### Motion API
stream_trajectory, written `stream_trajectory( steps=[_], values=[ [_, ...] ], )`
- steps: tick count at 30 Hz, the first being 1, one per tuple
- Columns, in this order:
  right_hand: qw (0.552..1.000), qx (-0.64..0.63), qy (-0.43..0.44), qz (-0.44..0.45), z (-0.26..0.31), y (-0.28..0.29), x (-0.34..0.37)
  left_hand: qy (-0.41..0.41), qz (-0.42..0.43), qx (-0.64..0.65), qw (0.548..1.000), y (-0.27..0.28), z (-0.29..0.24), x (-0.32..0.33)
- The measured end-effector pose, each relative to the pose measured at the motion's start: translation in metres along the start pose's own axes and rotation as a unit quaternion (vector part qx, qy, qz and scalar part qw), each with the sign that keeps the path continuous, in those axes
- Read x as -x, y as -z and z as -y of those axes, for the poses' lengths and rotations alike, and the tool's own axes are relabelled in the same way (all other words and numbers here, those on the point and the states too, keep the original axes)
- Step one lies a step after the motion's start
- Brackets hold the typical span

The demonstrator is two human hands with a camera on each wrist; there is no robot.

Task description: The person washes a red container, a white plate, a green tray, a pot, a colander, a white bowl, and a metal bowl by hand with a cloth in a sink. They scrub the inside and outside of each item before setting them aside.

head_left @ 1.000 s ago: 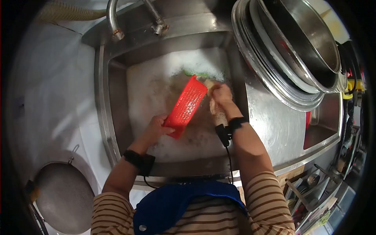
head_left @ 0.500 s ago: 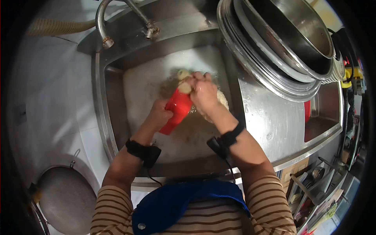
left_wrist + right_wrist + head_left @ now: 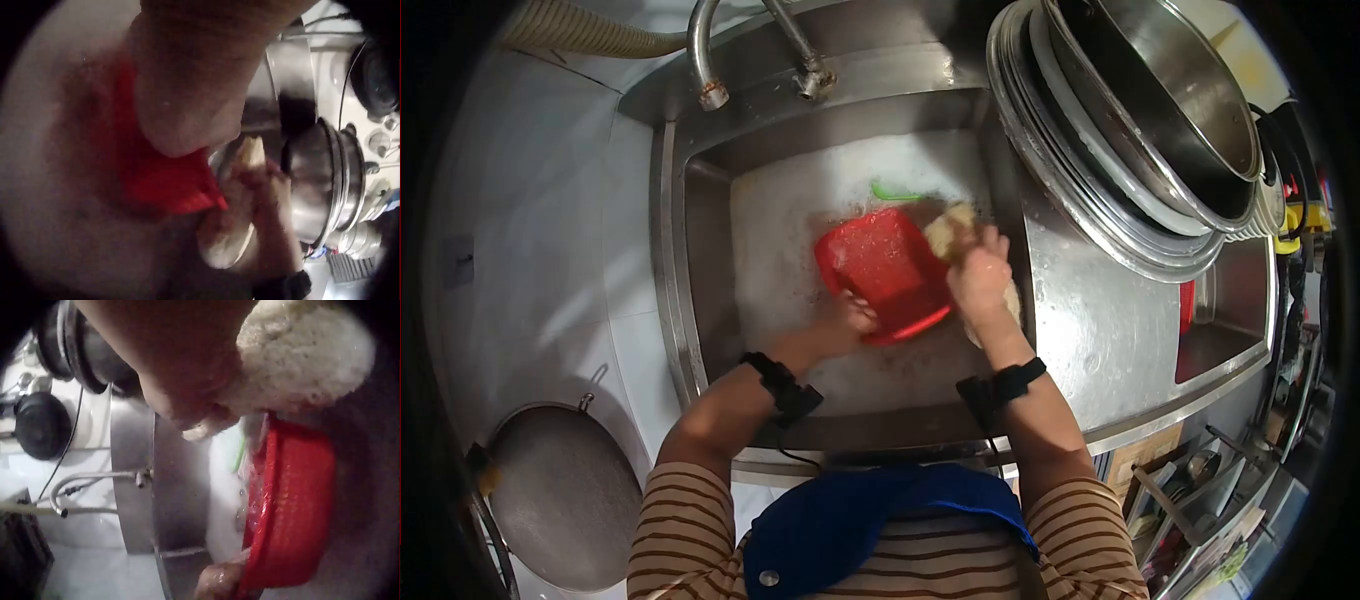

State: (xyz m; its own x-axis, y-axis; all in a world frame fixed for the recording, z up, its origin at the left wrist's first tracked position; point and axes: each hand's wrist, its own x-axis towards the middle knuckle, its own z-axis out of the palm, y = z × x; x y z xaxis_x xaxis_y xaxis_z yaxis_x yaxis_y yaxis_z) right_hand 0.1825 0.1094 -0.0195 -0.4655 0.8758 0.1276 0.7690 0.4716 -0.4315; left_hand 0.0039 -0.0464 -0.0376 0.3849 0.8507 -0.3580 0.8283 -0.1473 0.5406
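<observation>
A red plastic basket (image 3: 880,250) with perforated sides is held tilted over the soapy water. My left hand (image 3: 842,325) grips its near left edge; in the left wrist view that hand hides much of the basket (image 3: 165,184). My right hand (image 3: 980,285) holds a long, pale, wet loofah (image 3: 948,232) just right of the basket. One end of the loofah sticks out past the fingers, and its thick, rough end (image 3: 306,356) fills the upper right wrist view. That view also shows the basket's holed side wall (image 3: 297,506).
The metal sink (image 3: 710,250) holds cloudy, foamy water with a green object (image 3: 895,192) at the far side. Two faucets (image 3: 713,95) hang over the back edge. Large metal basins (image 3: 1100,150) lean stacked on the right drainboard (image 3: 1090,330). A wok (image 3: 565,500) stands lower left.
The basket has turned from edge-on to show its broad face. My right hand came over to the basket with the loofah, then drew back to the right.
</observation>
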Motion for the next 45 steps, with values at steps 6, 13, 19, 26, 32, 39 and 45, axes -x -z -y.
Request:
stream_trajectory(
  steps=[6,13,19,26,32,39,45],
  values=[
    [0.922,0.133,0.131,0.339,0.020,-0.026,0.022,0.014,0.024,-0.057,0.998,-0.032,-0.014,-0.020],
    [0.862,0.241,0.176,0.410,-0.002,-0.087,0.035,0.250,-0.279,0.046,0.926,0.015,0.076,-0.048],
    [0.889,-0.120,-0.254,0.361,0.012,-0.112,-0.024,0.274,-0.165,0.479,0.818,0.008,0.041,-0.035],
    [0.898,-0.166,-0.022,0.407,0.074,-0.084,-0.012,0.307,-0.198,0.779,0.509,0.033,0.010,-0.055],
    [0.949,-0.102,0.187,0.232,0.057,-0.097,0.003,0.295,-0.341,0.666,0.594,-0.031,0.045,-0.047],
    [0.957,-0.038,-0.066,0.280,0.018,-0.065,-0.017,0.298,-0.384,0.615,0.621,0.011,0.003,-0.020],
    [0.985,-0.084,0.109,0.109,0.087,-0.048,0.006,0.340,-0.308,0.593,0.662,0.018,-0.005,-0.031]
  ],
)
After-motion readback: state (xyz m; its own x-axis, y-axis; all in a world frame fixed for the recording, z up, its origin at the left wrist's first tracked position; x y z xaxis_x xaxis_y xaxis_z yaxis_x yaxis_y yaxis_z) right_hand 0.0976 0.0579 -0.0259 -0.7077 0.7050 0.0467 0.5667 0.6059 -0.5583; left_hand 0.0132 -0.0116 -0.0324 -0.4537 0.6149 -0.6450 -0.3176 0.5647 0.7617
